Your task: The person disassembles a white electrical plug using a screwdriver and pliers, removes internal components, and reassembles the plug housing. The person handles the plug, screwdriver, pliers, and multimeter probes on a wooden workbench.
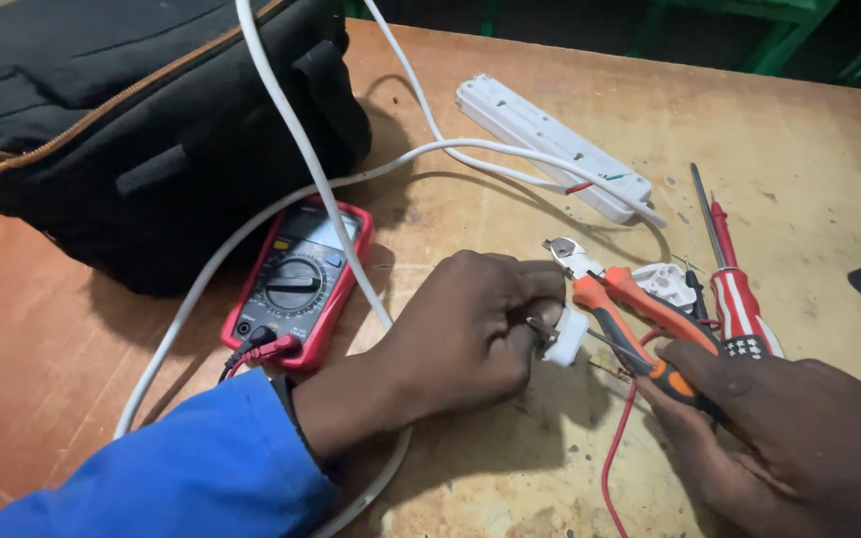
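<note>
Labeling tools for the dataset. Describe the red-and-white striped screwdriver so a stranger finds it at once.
Start at the white power strip near the table's far edge and look toward the right hand. Beside the orange-handled pliers lies the screwdriver, tip pointing away. Its red handle with white stripes marks it out; the screwdriver in the right hand is orange and black.

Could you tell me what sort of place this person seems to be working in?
Probably a small electrical repair bench: a worn wooden table carries a red-cased multimeter, a white power strip and orange-handled pliers, while the left hand grips a white plug and the right hand works a small screwdriver.
</note>
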